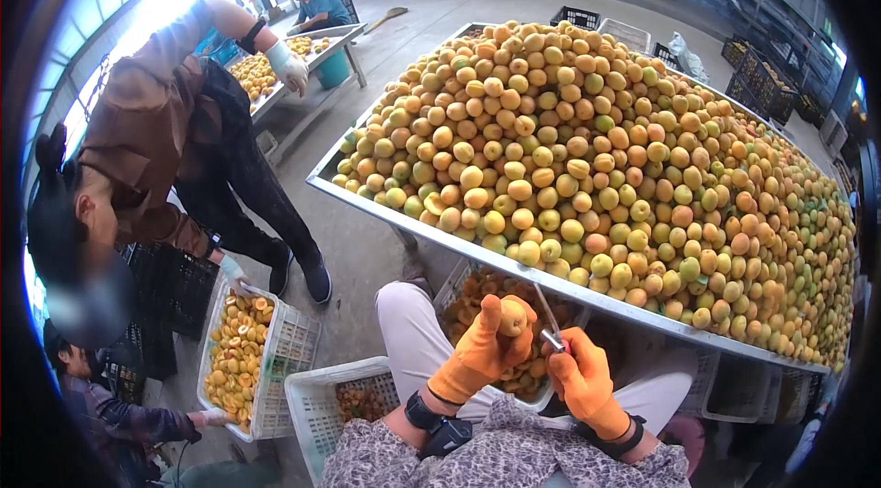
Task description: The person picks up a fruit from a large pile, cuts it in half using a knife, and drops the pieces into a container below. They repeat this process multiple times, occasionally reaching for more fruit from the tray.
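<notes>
Seen from the head camera, looking down past a person's lap, the landmark is a long metal table (362, 197) heaped high with yellow and orange apricots (587, 158). Just below the table's near edge, two hands in orange gloves work close together. The left hand (482, 346) is closed around a single apricot (511, 316), holding it up with the fingers curled over it. The right hand (580, 373), just beside it, grips a small knife (549, 318) in a tight fist, the thin blade pointing up toward the table edge and standing close to the held fruit; whether blade and fruit touch cannot be told. Directly under the hands, below the table's edge, sits a white crate (459, 275) holding cut apricot halves. Left of it, further from the table, a second white crate (317, 405) holds a few pieces. Further left again, a third crate (289, 350) of halved fruit stands on the concrete floor, where another person in a brown top bends over it with one gloved hand (234, 275) on its rim. Beyond the table's far left end, a second table (317, 52) carries more fruit.
</notes>
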Demonstrator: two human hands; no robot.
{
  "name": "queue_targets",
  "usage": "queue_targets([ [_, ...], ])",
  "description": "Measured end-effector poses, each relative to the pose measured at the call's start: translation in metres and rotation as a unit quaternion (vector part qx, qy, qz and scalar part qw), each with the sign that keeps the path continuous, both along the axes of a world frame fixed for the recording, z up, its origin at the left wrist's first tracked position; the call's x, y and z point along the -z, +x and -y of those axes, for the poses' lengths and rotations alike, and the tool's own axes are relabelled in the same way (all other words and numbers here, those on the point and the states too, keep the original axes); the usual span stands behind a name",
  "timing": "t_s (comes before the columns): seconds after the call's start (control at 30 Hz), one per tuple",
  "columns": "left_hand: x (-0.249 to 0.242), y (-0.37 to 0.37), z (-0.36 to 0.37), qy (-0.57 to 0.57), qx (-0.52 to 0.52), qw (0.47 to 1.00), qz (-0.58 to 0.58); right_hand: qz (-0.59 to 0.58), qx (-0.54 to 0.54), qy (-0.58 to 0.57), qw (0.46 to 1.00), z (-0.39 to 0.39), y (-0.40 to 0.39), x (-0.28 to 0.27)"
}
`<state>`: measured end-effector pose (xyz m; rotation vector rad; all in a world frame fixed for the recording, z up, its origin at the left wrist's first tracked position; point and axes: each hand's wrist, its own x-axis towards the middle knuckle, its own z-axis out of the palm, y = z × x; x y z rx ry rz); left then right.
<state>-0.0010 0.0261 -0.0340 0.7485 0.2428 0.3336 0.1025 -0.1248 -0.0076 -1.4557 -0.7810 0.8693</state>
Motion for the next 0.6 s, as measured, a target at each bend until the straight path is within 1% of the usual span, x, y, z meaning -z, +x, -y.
queue_targets([
  [0.03, -0.001, -0.003, 0.002, -0.004, -0.003, 1.0, 0.0, 0.0, -0.003, -0.004, 1.0, -0.005, -0.003, -0.004],
  [0.1, -0.01, -0.007, 0.005, 0.037, -0.016, 0.996, -0.084, 0.088, 0.059, 0.027, 0.994, -0.018, -0.006, -0.015],
  [0.13, -0.012, -0.006, 0.008, 0.035, -0.018, 0.996, -0.083, 0.09, 0.057, 0.026, 0.994, -0.02, -0.005, -0.014],
  [0.2, -0.013, -0.002, 0.016, 0.023, -0.057, 0.994, -0.093, 0.174, 0.06, 0.041, 0.982, -0.029, -0.004, -0.01],
  [0.23, -0.009, -0.003, 0.015, -0.042, -0.015, 0.997, -0.07, 0.163, 0.074, 0.032, 0.983, -0.03, -0.005, -0.007],
  [0.27, -0.001, -0.005, 0.015, -0.019, -0.013, 0.996, -0.087, 0.148, 0.078, 0.027, 0.986, -0.031, -0.004, 0.001],
  [0.3, 0.004, -0.005, 0.023, 0.056, -0.072, 0.993, -0.072, 0.16, 0.074, 0.028, 0.984, -0.032, -0.004, -0.001],
  [0.33, -0.011, -0.016, 0.021, 0.041, -0.032, 0.989, -0.138, 0.092, 0.079, 0.032, 0.992, -0.034, -0.005, 0.004],
  [0.37, -0.015, -0.019, 0.014, 0.063, 0.021, 0.993, -0.095, 0.1, 0.076, 0.019, 0.992, -0.034, -0.001, 0.009],
  [0.4, -0.031, -0.024, 0.017, 0.116, -0.022, 0.987, -0.107, 0.031, 0.069, 0.026, 0.997, -0.037, 0.0, 0.005],
  [0.43, -0.012, -0.023, 0.017, 0.121, -0.033, 0.989, -0.076, 0.001, 0.046, -0.014, 0.999, -0.037, 0.004, -0.003],
  [0.47, -0.006, -0.023, 0.017, 0.097, -0.039, 0.993, -0.056, 0.033, 0.025, 0.054, 0.998, -0.038, 0.012, 0.019],
  [0.5, 0.011, -0.019, 0.018, 0.15, -0.067, 0.986, -0.043, -0.005, 0.01, 0.032, 0.999, -0.041, 0.009, 0.009],
  [0.53, 0.015, -0.017, 0.015, 0.201, -0.087, 0.975, -0.026, -0.037, 0.001, 0.008, 0.999, -0.04, 0.008, -0.003],
  [0.57, 0.021, -0.02, 0.015, 0.187, -0.08, 0.979, -0.023, -0.033, -0.006, 0.011, 0.999, -0.042, 0.007, -0.005],
  [0.6, 0.011, -0.026, 0.015, 0.189, -0.086, 0.978, -0.02, 0.015, -0.015, -0.006, 1.0, -0.042, 0.006, -0.006],
])
